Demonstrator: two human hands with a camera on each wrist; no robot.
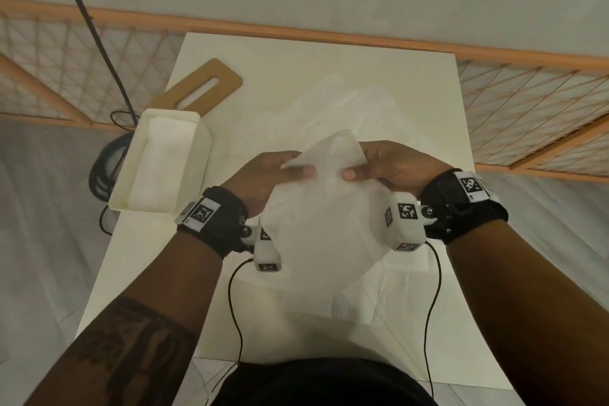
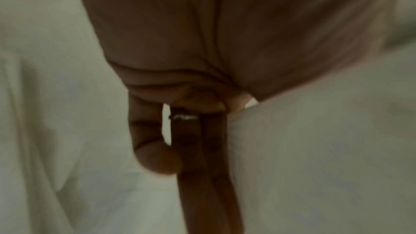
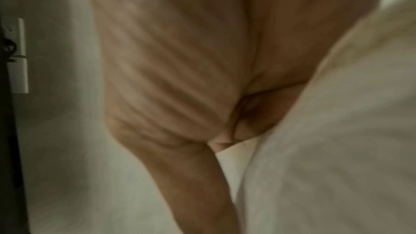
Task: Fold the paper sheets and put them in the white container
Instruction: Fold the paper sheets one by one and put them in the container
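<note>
A thin white paper sheet [image 1: 316,217] hangs in the air above the white table [image 1: 412,102], blurred by motion. My left hand [image 1: 280,168] pinches its upper left edge with the thumb on top. My right hand [image 1: 382,165] pinches the upper right edge the same way. The sheet's top corner stands up between the hands. The white container [image 1: 130,189] sits at the table's left edge with white paper lying inside it. More white paper [image 1: 379,293] lies flat on the table under the held sheet. In the left wrist view the sheet [image 2: 326,149] lies against my fingers [image 2: 202,157].
A brown board with a slot [image 1: 204,89] lies behind the container. An orange lattice railing [image 1: 527,102] runs behind and beside the table. Black cables [image 1: 102,175] coil on the floor at the left, and thin wrist cables [image 1: 431,306] hang down toward my body.
</note>
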